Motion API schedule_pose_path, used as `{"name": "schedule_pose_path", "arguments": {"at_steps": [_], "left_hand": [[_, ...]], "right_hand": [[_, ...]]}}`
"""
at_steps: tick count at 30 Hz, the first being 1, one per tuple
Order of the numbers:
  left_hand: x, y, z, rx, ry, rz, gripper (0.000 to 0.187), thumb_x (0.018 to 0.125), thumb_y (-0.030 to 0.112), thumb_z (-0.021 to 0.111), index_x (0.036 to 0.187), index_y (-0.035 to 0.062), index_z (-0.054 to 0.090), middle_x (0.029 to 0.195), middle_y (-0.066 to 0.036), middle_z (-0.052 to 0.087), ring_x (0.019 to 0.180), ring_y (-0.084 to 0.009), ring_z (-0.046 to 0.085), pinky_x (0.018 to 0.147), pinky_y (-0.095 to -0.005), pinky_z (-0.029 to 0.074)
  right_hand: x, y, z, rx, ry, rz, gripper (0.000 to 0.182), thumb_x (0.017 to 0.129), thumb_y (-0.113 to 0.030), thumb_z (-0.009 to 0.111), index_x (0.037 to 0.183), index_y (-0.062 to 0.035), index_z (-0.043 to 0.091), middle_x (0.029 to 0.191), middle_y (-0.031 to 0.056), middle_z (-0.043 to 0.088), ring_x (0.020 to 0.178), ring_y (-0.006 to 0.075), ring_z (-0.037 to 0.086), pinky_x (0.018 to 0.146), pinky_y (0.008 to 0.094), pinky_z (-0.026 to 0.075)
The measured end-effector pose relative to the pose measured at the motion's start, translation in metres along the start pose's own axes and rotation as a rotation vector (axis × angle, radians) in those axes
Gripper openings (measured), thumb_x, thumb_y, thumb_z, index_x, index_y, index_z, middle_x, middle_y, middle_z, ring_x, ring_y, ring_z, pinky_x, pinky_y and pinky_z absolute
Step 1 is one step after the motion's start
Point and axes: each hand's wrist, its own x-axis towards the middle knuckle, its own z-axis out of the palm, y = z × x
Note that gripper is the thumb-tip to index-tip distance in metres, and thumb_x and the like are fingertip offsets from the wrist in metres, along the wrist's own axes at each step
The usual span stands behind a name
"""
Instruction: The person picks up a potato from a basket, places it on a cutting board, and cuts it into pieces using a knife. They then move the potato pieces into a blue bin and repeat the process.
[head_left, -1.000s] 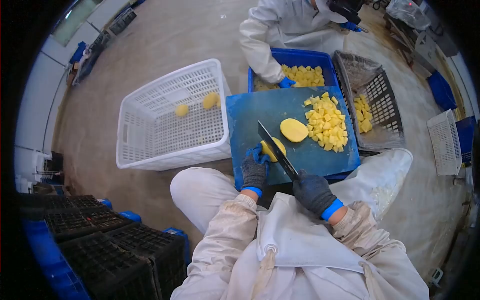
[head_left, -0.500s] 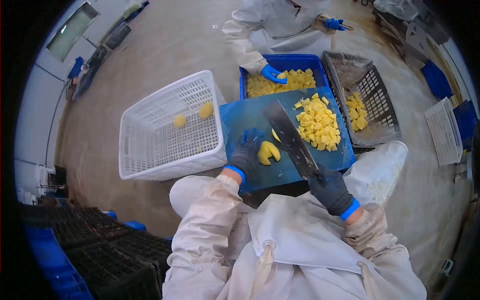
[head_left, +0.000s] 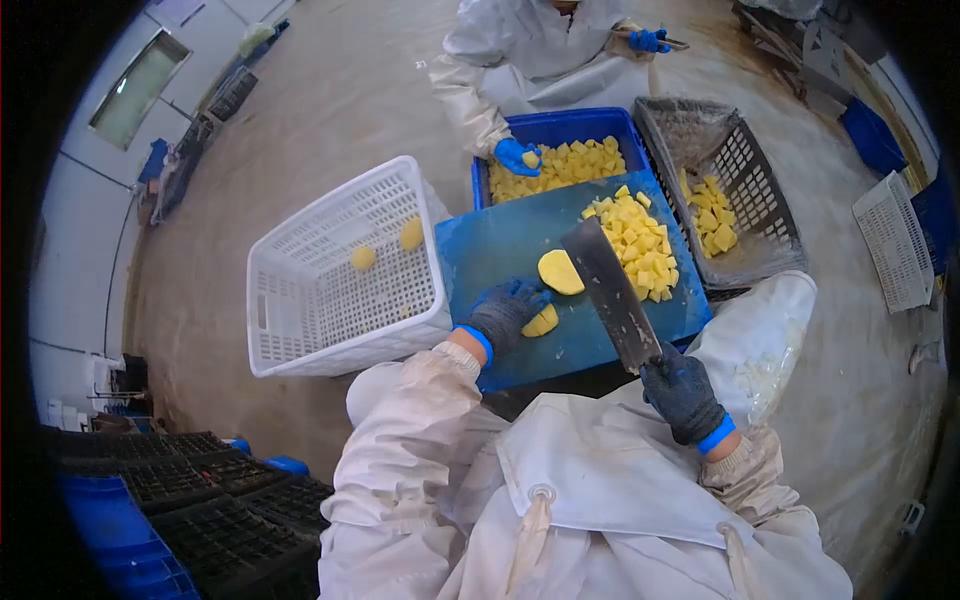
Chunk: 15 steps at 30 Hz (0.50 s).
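My right hand point(head_left: 685, 393), in a dark grey glove, is closed round the handle of a cleaver point(head_left: 615, 293). Its broad dark blade lies at a slant over the blue cutting board point(head_left: 490, 245), beside a heap of diced potato point(head_left: 640, 240). My left hand point(head_left: 508, 313), also gloved, has its fingers curled over peeled potato slices point(head_left: 541, 321) on the board; the fingers partly hide them. Between that hand and the blade, a wide cut potato piece point(head_left: 560, 272) lies flat.
A white crate point(head_left: 350, 355) with a few peeled potatoes point(head_left: 412, 235) stands left. Beyond the board, a co-worker's blue-gloved hand point(head_left: 517, 156) holds a potato piece over a blue bin point(head_left: 630, 125) of chunks. A dark crate point(head_left: 770, 215) with potato pieces stands right.
The cleaver has shifted right and towards me. A wide potato piece now lies flat left of the blade. My left hand has moved onto the slices. The co-worker's hand has moved left.
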Motion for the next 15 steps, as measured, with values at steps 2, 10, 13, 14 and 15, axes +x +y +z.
{"name": "schedule_pose_path", "arguments": {"at_steps": [2,10,13,14,15], "left_hand": [[0.008,0.0,0.004,0.041,0.027,0.089,0.062,0.072,0.012,0.06,0.13,0.013,0.04,0.129,-0.014,0.043,0.117,-0.0323,0.043,0.099,-0.0407,0.036],[-0.014,0.011,0.0,-0.159,-0.045,-0.259,0.062,0.071,0.025,0.065,0.127,0.0111,0.044,0.125,-0.017,0.046,0.114,-0.0338,0.046,0.096,-0.0422,0.037],[-0.011,0.014,0.019,-0.146,0.197,-0.49,0.068,0.069,0.032,0.069,0.126,0.0052,0.043,0.123,-0.02,0.047,0.113,-0.0356,0.046,0.096,-0.0424,0.038],[0.0,0.016,0.021,-0.193,0.221,-0.626,0.069,0.069,0.033,0.069,0.125,0.0032,0.043,0.121,-0.022,0.048,0.113,-0.0364,0.046,0.097,-0.0429,0.036],[0.008,0.019,0.023,-0.244,0.243,-0.759,0.071,0.069,0.034,0.069,0.125,0.0011,0.042,0.119,-0.023,0.049,0.113,-0.0371,0.046,0.098,-0.0433,0.035]], "right_hand": [[-0.001,0.002,-0.003,0.005,0.003,-0.002,0.017,0.085,-0.012,0.055,0.097,-0.0013,0.056,0.062,0.0118,0.06,0.052,0.0214,0.06,0.05,0.0332,0.046],[0.005,-0.009,-0.006,0.008,-0.012,0.009,0.017,0.081,-0.015,0.058,0.091,-0.0019,0.055,0.067,0.0198,0.059,0.064,0.0382,0.059,0.053,0.045,0.045],[0.016,-0.011,0.003,0.023,-0.075,-0.006,0.018,0.081,-0.017,0.057,0.09,-0.0019,0.056,0.068,0.021,0.059,0.065,0.0392,0.058,0.054,0.0457,0.045],[0.024,-0.018,0.006,-0.072,-0.092,-0.07,0.019,0.081,-0.018,0.056,0.091,-0.002,0.057,0.069,0.0215,0.059,0.066,0.0392,0.059,0.056,0.0463,0.046],[0.029,-0.023,0.008,-0.169,-0.111,-0.131,0.02,0.081,-0.019,0.054,0.091,-0.0021,0.058,0.07,0.0219,0.059,0.067,0.0392,0.059,0.058,0.0469,0.046]]}}
